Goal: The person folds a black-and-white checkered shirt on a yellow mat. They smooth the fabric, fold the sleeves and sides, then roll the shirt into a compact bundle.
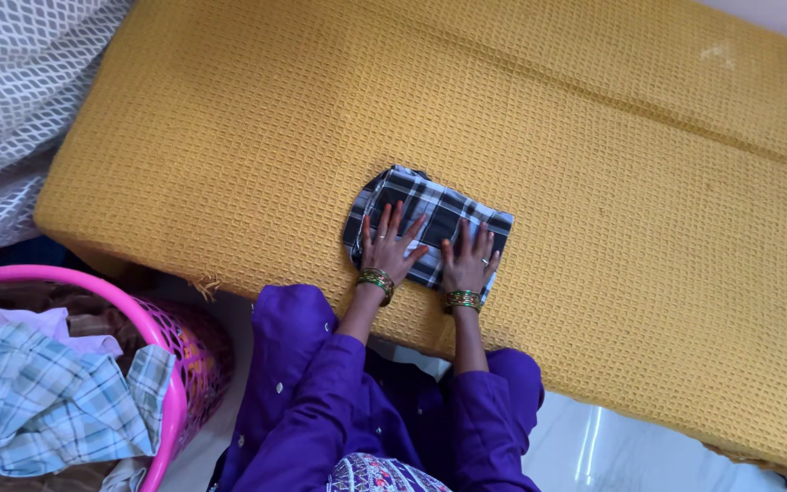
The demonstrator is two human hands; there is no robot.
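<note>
Overhead, from the head view: left hand (388, 248) and right hand (469, 260) lie flat, fingers spread, palms pressed onto a folded black-and-white plaid cloth (430, 210); neither hand grasps anything. This cloth rests on the mustard waffle-weave bed cover (594, 137), near its front edge. A pink laundry basket (170, 364) holding clothes stands lower left.

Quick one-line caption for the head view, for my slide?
Left hand and right hand press flat on a folded black-and-white plaid cloth atop a mustard waffle-weave bed cover.
</note>
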